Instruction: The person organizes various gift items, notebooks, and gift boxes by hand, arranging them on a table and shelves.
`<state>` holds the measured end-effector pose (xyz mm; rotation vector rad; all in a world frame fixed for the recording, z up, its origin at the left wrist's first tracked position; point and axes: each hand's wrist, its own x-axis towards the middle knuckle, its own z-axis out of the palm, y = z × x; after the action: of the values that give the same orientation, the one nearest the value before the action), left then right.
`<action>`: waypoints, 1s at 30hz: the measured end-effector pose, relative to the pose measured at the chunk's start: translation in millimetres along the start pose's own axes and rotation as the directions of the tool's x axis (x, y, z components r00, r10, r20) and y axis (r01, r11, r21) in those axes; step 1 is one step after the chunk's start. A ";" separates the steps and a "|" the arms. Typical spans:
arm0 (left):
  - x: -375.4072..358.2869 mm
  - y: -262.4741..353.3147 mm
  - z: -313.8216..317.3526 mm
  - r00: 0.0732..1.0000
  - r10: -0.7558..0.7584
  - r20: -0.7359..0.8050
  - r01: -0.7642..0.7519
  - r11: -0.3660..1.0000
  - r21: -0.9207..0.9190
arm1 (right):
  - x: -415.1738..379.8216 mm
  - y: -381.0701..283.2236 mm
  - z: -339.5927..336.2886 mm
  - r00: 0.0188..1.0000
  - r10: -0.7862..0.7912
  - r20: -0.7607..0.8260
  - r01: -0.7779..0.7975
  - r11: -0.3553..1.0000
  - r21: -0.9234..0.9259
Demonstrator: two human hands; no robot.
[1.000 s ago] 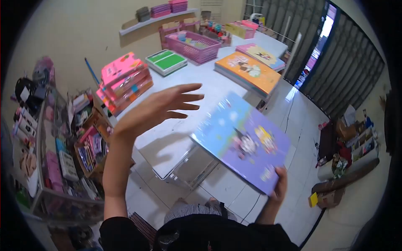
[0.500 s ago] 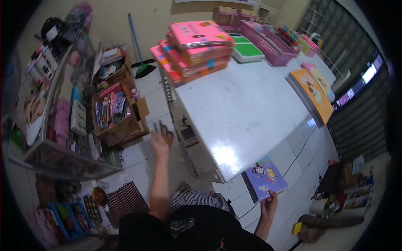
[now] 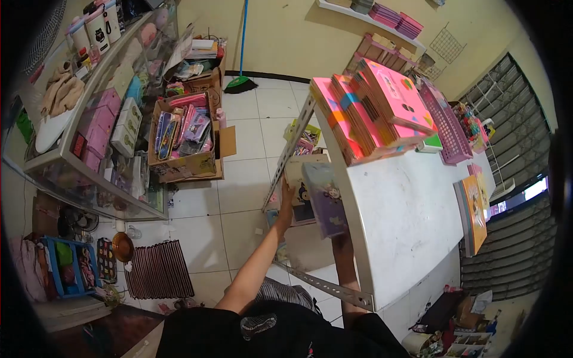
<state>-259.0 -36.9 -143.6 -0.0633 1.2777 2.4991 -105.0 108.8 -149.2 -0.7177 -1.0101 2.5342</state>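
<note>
Centre frame: my right hand (image 3: 341, 238) clasps the flat purple cartoon-printed book (image 3: 324, 200) from below beside the white tabletop (image 3: 406, 203); light, stiff, glossy, best held at its edges. Left hand (image 3: 287, 194) grip: cannot tell.

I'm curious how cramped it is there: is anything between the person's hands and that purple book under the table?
Nothing visible: both the left hand and the right hand touch the purple book, beside the white table's edge.

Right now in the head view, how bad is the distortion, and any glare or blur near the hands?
Head view: strong fisheye, with black corners and the table edge bowed. A soft sheen lies on the tabletop, not blown out. The left hand and the purple book are slightly soft and in the table's shade; the right hand is hidden behind the book.
</note>
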 end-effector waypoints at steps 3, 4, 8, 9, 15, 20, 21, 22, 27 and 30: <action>22.8 -18.0 -8.6 0.984 0.171 -0.043 -0.156 0.959 0.238 | 44.0 15.5 52.4 0.999 0.034 0.040 -0.033 0.999 -0.038; 30.5 -26.6 -11.6 0.979 0.194 -0.058 -0.161 0.919 0.360 | 50.0 20.5 58.0 0.998 0.045 0.049 -0.042 0.998 -0.050; 44.5 -39.2 -20.6 0.922 0.384 0.052 -0.347 0.760 0.550 | 72.6 44.7 36.8 0.988 0.082 0.132 -0.079 0.996 -0.027; 48.0 -43.5 -23.8 0.924 0.378 0.057 -0.346 0.762 0.548 | 70.1 43.4 40.5 0.989 0.077 0.125 -0.075 0.997 -0.026; 51.5 -56.5 -26.0 0.902 0.432 -0.005 -0.348 0.734 0.584 | 49.0 0.1 82.2 0.901 0.432 -0.039 -0.307 0.572 -0.760; 56.3 -73.4 -29.0 0.934 0.327 -0.142 -0.196 0.804 0.562 | 50.0 -41.9 24.8 0.979 0.181 -0.095 -0.194 0.673 -0.714; 63.2 -83.0 -37.1 0.925 0.361 -0.120 -0.228 0.778 0.586 | 41.4 -62.9 17.8 0.992 0.049 -0.117 -0.115 0.735 -0.668; 71.3 -92.2 -43.1 0.913 0.396 -0.094 -0.264 0.752 0.605 | 30.8 -83.8 10.6 0.985 -0.088 -0.146 -0.022 0.782 -0.622; 56.2 -53.4 -51.8 0.611 0.749 -0.254 -0.450 0.593 0.667 | -26.9 -147.9 -23.6 0.732 -0.599 -0.325 0.452 0.783 -0.427; 2.3 65.3 3.1 0.219 0.952 -0.212 -0.735 0.304 0.606 | -47.9 -241.1 -72.1 0.628 -0.669 -0.397 0.561 0.743 -0.366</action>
<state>-281.2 -69.2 -91.2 0.0850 2.7017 3.1576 0.2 294.7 -7.7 -0.8465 -1.0904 1.5331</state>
